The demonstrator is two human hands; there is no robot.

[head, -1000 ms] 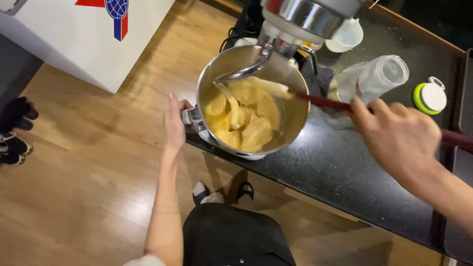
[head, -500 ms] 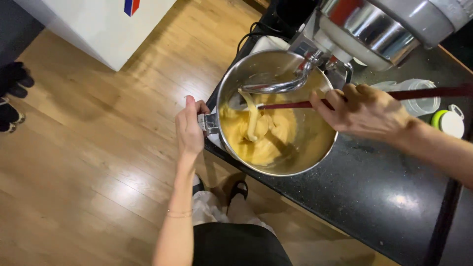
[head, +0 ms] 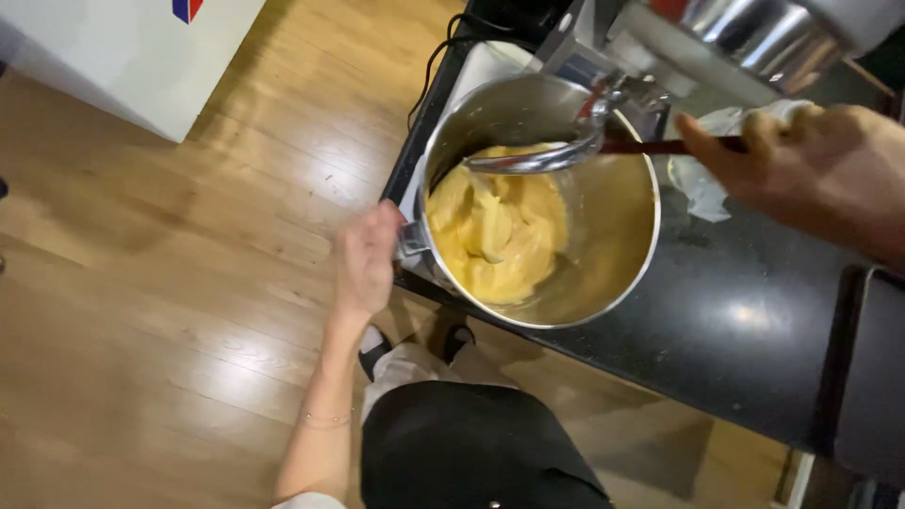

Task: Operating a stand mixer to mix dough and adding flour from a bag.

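Left hand: the left hand (head: 366, 259) is gripping the handle (head: 412, 241) on the near-left side of the bowl (head: 528, 113), fingers curled round it, steadying the bowl at the counter's edge.

Right hand: the right hand (head: 811, 170) is closing round the dark red spatula (head: 660, 146), fingers wrapped over its handle; the hand is hanging off to the right of the bowl, above the counter (head: 754, 320).

Spatula axis: the spatula is lying nearly level, its long axis running from the right hand leftward over the bowl's rim. Its working end is passing behind the beater (head: 533, 160), so I cannot tell whether it is touching the batter.

Batter: the yellow batter (head: 495, 231) is sitting heaped in the left half of the bowl, just beside the left hand and well apart from the right hand; the bowl's right inner wall is showing only a thin smear.

Nearer hand: the left hand is nearer the batter, but it is occupied with the handle; the right hand is reaching it only through the spatula's length.

Beater: the metal beater is hanging from the mixer head (head: 745, 33), above the batter, between the two hands.

Around: a crumpled white cloth (head: 702, 184) is lying on the counter just below the right hand.
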